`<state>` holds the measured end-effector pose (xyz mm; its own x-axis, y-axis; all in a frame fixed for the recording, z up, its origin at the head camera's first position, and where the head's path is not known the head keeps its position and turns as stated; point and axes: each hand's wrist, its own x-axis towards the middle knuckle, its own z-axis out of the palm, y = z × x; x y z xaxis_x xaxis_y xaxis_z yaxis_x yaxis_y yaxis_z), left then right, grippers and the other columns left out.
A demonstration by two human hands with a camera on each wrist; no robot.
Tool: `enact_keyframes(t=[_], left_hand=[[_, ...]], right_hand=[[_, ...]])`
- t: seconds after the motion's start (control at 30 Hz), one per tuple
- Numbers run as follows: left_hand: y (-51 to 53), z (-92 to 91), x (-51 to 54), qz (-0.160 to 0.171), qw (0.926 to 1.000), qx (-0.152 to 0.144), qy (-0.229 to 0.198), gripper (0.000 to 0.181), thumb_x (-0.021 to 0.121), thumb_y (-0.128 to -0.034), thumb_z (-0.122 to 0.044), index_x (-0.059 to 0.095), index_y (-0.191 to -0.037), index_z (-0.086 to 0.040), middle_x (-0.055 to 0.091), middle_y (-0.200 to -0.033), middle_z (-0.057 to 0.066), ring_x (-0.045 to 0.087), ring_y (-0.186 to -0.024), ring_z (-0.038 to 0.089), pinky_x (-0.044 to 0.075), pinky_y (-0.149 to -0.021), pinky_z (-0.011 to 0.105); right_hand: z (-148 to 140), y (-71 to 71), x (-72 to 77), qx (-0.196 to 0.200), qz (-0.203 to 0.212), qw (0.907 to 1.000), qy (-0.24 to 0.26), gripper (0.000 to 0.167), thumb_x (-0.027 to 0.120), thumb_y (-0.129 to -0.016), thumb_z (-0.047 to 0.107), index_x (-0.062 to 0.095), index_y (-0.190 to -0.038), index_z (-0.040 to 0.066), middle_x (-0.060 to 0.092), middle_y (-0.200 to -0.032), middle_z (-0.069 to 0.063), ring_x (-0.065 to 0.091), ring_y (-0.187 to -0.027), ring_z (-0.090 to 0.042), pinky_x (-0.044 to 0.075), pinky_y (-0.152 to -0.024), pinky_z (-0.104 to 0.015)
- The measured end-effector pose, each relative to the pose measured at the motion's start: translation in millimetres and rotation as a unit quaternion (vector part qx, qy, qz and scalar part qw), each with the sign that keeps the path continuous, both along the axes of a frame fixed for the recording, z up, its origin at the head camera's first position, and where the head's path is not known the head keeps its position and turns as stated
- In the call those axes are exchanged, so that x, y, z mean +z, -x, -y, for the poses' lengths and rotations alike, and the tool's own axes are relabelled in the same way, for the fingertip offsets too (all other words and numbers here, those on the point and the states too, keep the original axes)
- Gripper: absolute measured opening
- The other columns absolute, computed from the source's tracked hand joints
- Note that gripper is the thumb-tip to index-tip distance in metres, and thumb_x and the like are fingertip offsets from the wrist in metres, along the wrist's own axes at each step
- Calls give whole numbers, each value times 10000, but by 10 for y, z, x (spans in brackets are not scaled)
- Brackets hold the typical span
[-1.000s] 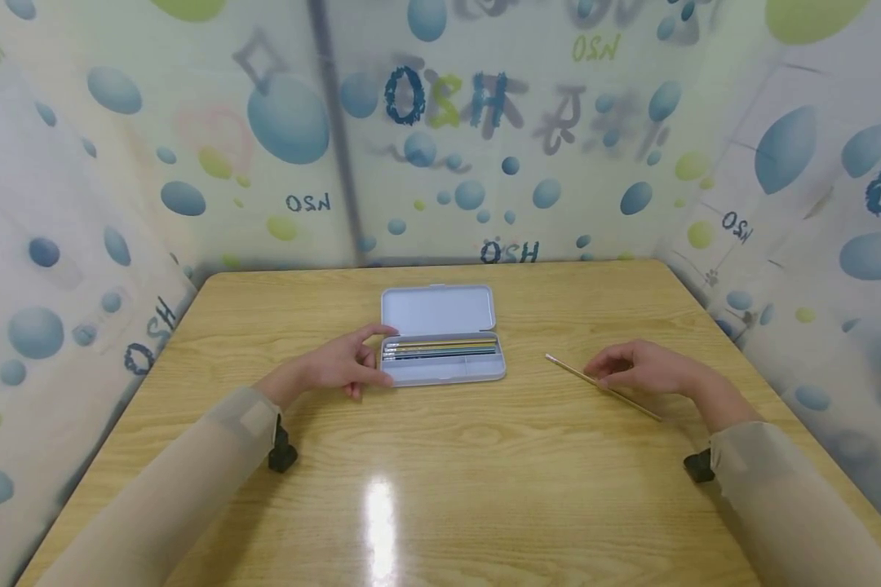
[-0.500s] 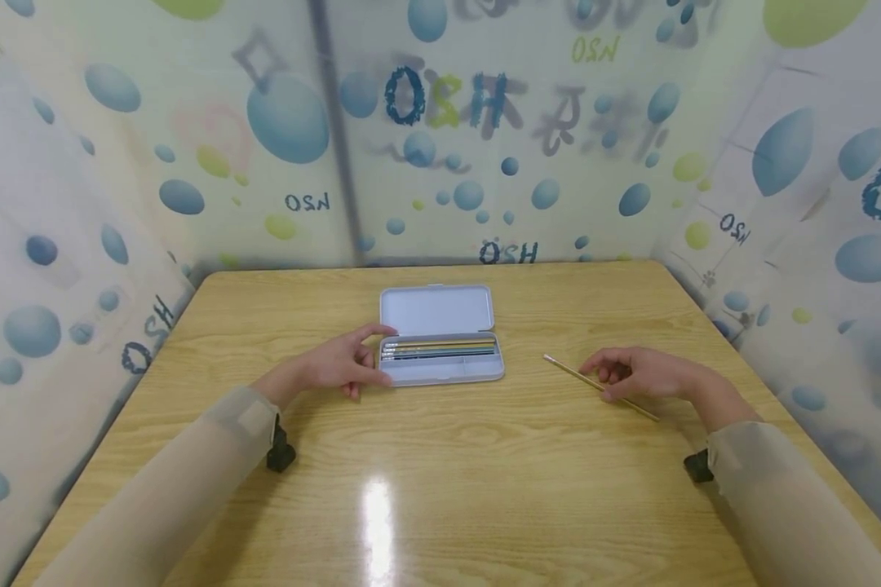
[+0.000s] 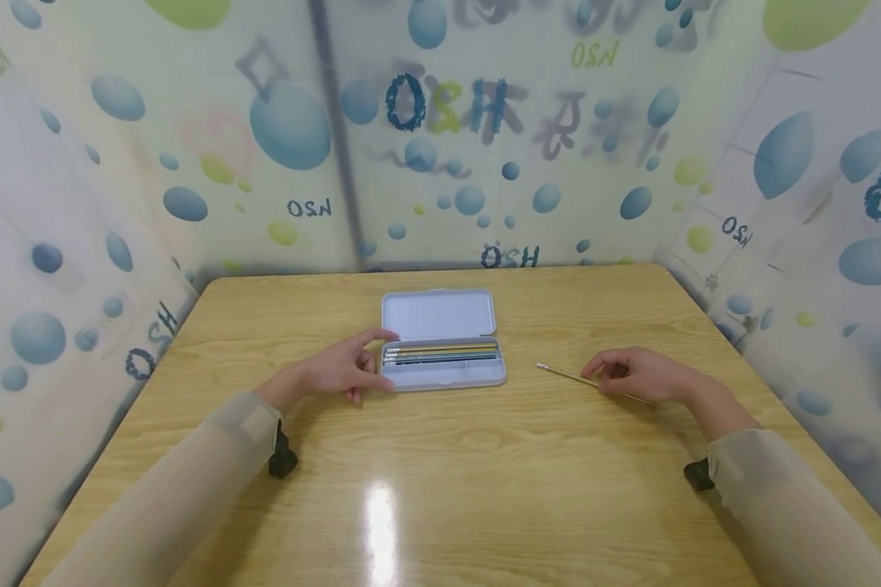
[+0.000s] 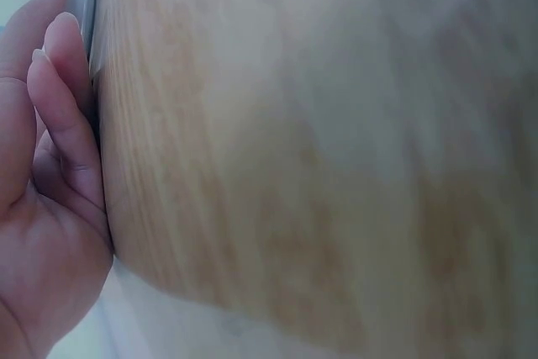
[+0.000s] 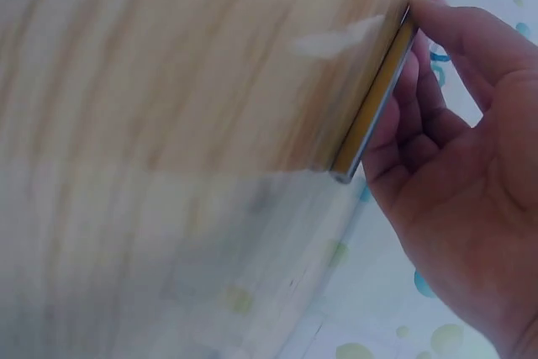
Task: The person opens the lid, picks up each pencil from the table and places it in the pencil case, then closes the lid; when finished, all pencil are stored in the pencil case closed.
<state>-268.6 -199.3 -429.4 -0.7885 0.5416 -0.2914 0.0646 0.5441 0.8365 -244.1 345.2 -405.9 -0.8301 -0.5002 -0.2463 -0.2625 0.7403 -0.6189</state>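
An open, pale pencil case (image 3: 429, 377) lies on the wooden table, its lid (image 3: 438, 315) folded back away from me. Several pencils (image 3: 440, 355) lie side by side in its rear compartment. My left hand (image 3: 341, 364) holds the case's left end between thumb and index finger; the other fingers are curled beside it. To the right of the case, my right hand (image 3: 642, 375) pinches a yellow pencil (image 3: 564, 374) near its middle, white-tipped end pointing left toward the case. In the right wrist view, thumb and fingertips meet on this pencil (image 5: 378, 90).
The wooden table (image 3: 440, 456) reflects a bright light streak near its front. Patterned curtains (image 3: 440, 163) with blue and green drops stand behind the table and along both sides. The case's front compartment has a small divider toward the right.
My right thumb and fingers have closed on the yellow pencil, which has turned to lie more level across the view. The left hand stays at the case. The head view has shifted slightly.
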Motion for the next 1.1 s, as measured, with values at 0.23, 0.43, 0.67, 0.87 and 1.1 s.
enact_keyframes(t=[0.23, 0.43, 0.67, 0.87, 1.1], left_hand=[[-19, -4, -2, -17, 10000, 33, -18, 925, 882, -966, -322, 307, -1688, -258, 589, -830, 48, 624, -546, 177, 546, -548, 272], [-2, 3, -21, -19, 10000, 52, -30, 922, 884, -964, -309, 311, -1685, -259, 591, -829, 45, 628, -545, 172, 543, -545, 268], [-5, -3, -7, 19, 10000, 32, -62, 921, 882, -966, -304, 309, -1686, -257, 593, -830, 41, 624, -538, 167, 535, -540, 261], [-6, -10, 6, 25, 10000, 12, -28, 920, 876, -973, -303, 301, -1691, -253, 601, -837, 44, 620, -542, 164, 527, -539, 256], [-6, -11, -4, 53, 10000, 26, -39, 915, 876, -973, -285, 306, -1688, -252, 588, -826, 34, 614, -539, 158, 526, -538, 252]], right_hand=[[59, 5, -3, -55, -333, 9994, -55, 252, 707, -1028, 67, 762, -1270, 107, 653, -931, 13, 516, -778, -108, 435, -701, -249], [58, 23, 39, -210, -754, 9969, -93, 278, 696, -1018, 63, 767, -1287, 67, 676, -986, -15, 550, -822, -119, 480, -707, -260], [85, 55, 118, -288, -1102, 9935, 46, 260, 674, -1105, 182, 762, -1347, 144, 674, -1084, -44, 573, -813, -141, 495, -691, -283], [203, 111, 168, -270, -1225, 9920, 148, 264, 680, -1112, 228, 760, -1358, 174, 680, -1097, -43, 567, -838, -171, 498, -699, -304], [459, 199, 246, -82, -1193, 9923, 314, 284, 689, -1106, 205, 757, -1377, 155, 688, -1087, -38, 586, -876, -189, 514, -747, -320]])
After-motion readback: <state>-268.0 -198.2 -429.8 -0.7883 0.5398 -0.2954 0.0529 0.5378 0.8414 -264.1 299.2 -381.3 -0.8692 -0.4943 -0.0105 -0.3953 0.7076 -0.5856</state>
